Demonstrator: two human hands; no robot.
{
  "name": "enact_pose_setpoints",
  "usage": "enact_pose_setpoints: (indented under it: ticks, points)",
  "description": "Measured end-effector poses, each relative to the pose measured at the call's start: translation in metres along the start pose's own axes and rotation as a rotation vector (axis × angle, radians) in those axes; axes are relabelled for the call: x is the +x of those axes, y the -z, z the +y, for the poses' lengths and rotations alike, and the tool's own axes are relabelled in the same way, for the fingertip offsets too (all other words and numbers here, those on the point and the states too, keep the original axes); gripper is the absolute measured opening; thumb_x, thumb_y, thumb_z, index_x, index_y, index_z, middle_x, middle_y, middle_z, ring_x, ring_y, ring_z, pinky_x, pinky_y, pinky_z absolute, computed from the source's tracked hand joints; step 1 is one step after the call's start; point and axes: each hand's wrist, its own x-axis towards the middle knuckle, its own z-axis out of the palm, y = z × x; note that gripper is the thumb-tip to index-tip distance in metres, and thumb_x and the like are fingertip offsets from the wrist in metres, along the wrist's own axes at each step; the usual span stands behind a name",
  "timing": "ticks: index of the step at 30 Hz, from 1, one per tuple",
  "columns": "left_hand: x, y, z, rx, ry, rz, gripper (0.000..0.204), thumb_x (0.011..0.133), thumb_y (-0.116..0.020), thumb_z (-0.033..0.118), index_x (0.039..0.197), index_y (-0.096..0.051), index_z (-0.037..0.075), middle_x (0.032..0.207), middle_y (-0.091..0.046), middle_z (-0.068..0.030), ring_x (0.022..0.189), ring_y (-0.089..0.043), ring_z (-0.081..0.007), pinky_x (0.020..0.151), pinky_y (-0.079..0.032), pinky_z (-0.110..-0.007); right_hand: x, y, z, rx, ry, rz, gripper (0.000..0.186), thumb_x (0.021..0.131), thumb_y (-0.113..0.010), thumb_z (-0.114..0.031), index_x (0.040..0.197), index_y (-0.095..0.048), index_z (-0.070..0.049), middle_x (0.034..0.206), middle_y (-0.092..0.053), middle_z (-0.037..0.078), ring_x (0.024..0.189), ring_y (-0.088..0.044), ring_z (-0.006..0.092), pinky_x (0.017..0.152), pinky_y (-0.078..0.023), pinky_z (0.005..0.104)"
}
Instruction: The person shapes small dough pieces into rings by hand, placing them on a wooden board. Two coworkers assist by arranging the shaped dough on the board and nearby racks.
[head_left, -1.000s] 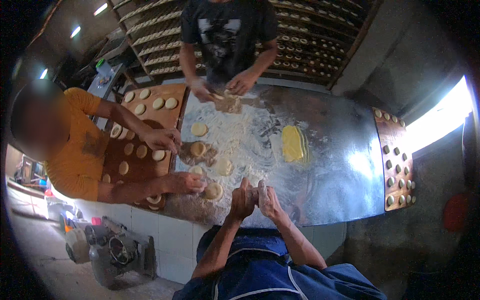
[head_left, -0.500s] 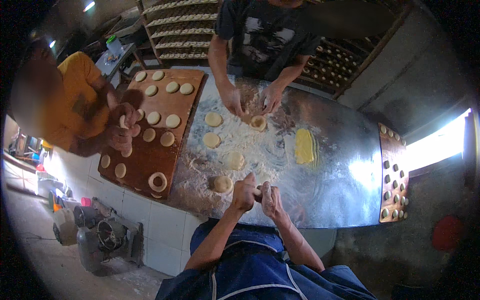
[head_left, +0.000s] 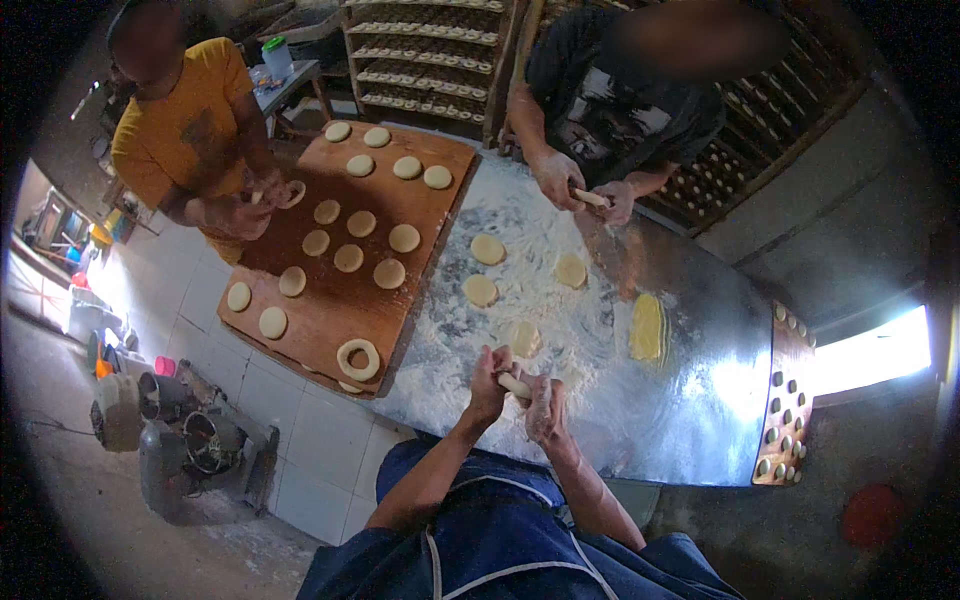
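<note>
Both closed on one dough roll (head_left: pixel 516 384): left hand (head_left: pixel 488 385), right hand (head_left: pixel 545 408). One ring (head_left: pixel 358 358) done on board (head_left: pixel 325 320); discs (head_left: pixel 480 290) waiting on counter (head_left: pixel 690 410).

Dough rounds (head_left: pixel 486 248) on floured table (head_left: pixel 690 400), right of wooden board (head_left: pixel 330 310).

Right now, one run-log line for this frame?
hands: left hand and right hand both on a dough piece | surface: floured metal table | left: wooden board with dough rounds | nearby: two other people shaping dough
</note>
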Motion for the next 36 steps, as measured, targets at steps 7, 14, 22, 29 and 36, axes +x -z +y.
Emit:
enact_pose_setpoints:
  ticks: [7, 14, 22, 29, 36]
  points:
    - [0.019, 0.051, -0.019, -0.104, -0.164, 0.044, 0.036, 0.094, -0.045, 0.033, 0.072, -0.045, 0.004, 0.065, -0.048, -0.0067, 0.058, -0.046, -0.0192, 0.054, -0.039, -0.036, 0.006, -0.041, 0.031, 0.153, 0.082, 0.126, 0.054, 0.1, -0.036, -0.043, 0.089, -0.066, 0.001, 0.066, -0.06, 0.016, 0.055, -0.054, 0.0287, 0.056, -0.044, 0.0386]
    - [0.02, 0.077, 0.011, -0.303, -0.063, 0.148, 0.045, 0.097, -0.043, 0.042, 0.072, -0.045, 0.006, 0.059, -0.043, -0.0055, 0.056, -0.044, -0.0197, 0.056, -0.038, -0.036, 0.021, -0.093, 0.071, 0.06, 0.206, 0.238, 0.053, 0.1, -0.038, -0.04, 0.092, -0.067, 0.004, 0.063, -0.058, 0.015, 0.055, -0.052, 0.03, 0.059, -0.045, 0.0382]
    - [0.013, 0.134, 0.055, 0.802, -0.435, 0.103, 0.04, 0.098, -0.038, 0.035, 0.074, -0.047, 0.005, 0.061, -0.047, -0.0163, 0.056, -0.05, -0.0346, 0.051, -0.039, -0.042, 0.055, -0.116, -0.014, -0.07, 0.275, -0.109, 0.056, 0.1, -0.035, -0.042, 0.07, -0.052, 0.002, 0.058, -0.048, 0.016, 0.052, -0.047, 0.0307, 0.053, -0.038, 0.0406]
    - [0.012, 0.213, 0.059, 0.424, 0.028, 0.405, 0.032, 0.097, -0.047, 0.03, 0.112, -0.048, 0.002, 0.099, -0.055, -0.0119, 0.093, -0.056, -0.0246, 0.081, -0.046, -0.036, 0.108, -0.148, -0.057, 0.335, 0.004, -0.552, 0.039, 0.089, -0.059, -0.036, 0.094, -0.064, 0.002, 0.08, -0.061, 0.009, 0.071, -0.055, 0.0197, 0.065, -0.045, 0.0327]
    - [0.042, 0.221, 0.109, 1.327, -0.28, 0.642, 0.026, 0.096, -0.047, 0.022, 0.103, -0.058, 0.0, 0.108, -0.055, -0.022, 0.104, -0.051, -0.0393, 0.088, -0.041, -0.049, 0.14, -0.175, -0.051, -0.438, 0.14, -0.095, 0.068, 0.076, -0.072, -0.021, 0.135, -0.043, -0.003, 0.104, -0.064, 0.018, 0.095, -0.064, 0.0298, 0.082, -0.05, 0.0365]
